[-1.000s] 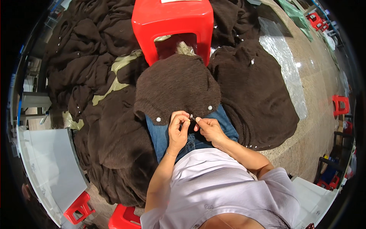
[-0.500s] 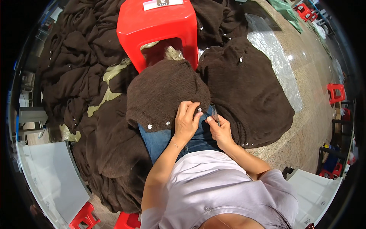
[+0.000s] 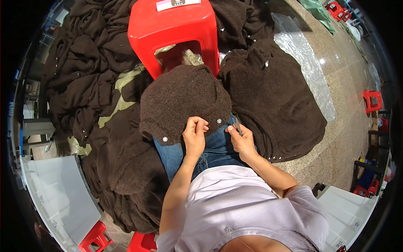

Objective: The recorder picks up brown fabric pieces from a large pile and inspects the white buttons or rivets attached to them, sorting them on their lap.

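Observation:
A dark brown knitted garment [image 3: 184, 101] lies over my jeans [image 3: 216, 147], with flower-shaped light buttons [image 3: 219, 121] along its near edge. Over that edge is my left hand [image 3: 194, 138], its fingers curled and pinched together. Whatever is between those fingertips is too small to make out, and the hand covers part of the button row. To the right, my right hand [image 3: 243, 143] is closed around small thread snips [image 3: 237, 125], blades pointing up and away from me. The snips are just off the garment's right corner.
Directly ahead stands a red plastic stool [image 3: 173, 25]. Brown knitwear is heaped at the left [image 3: 96, 38], and another brown knitted garment [image 3: 277, 101] lies at the right. Clear plastic sheeting [image 3: 304, 63] is on the floor beyond it. White tabletops [image 3: 63, 193] flank me.
My left hand has moved left along the garment's edge, away from the right-hand button, and its fingers have curled in. The right hand with the snips has hardly moved.

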{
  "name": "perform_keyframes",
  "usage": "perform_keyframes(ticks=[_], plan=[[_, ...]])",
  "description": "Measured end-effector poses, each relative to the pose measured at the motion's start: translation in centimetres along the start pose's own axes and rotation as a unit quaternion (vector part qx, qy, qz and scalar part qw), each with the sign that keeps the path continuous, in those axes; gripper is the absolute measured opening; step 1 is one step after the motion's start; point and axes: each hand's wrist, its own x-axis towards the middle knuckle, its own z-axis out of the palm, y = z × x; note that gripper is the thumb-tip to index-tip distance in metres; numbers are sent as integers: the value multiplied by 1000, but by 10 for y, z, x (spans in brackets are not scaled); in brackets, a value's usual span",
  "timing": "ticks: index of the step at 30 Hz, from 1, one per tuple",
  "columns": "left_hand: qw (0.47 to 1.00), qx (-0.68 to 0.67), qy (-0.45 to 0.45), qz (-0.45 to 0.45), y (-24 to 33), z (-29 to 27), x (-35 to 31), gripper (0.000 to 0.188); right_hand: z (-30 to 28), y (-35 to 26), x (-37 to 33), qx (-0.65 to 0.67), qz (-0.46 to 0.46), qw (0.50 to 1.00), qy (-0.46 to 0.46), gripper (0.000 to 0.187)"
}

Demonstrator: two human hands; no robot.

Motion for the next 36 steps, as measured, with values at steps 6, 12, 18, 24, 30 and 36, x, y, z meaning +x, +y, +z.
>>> perform_keyframes(ticks=[6, 12, 18, 24, 30, 36], plan=[[947, 232, -36, 220, 21, 9, -4, 14, 0, -2, -1, 4, -8, 1000, -8, 15], [916, 302, -32, 261, 22, 15, -5, 10, 1, -1, -2, -36, -27, 999, -11, 19], [997, 26, -64, -26, 16, 15, -10, 7, 0, -11, -9, -25, 21, 997, -75, 50], [995, -37, -80, -38, 14, 15, -10, 8, 3, -9, -2, -30, 74, 992, -99, 52], [995, -40, -83, -29, 12, 13, -12, 4, 10, -11, 0, -29, 78, 993, -88, 49], [995, -19, -89, -34, 18, 13, -14, 3, 11, -8, 3, -32, 64, 995, -72, 48]])
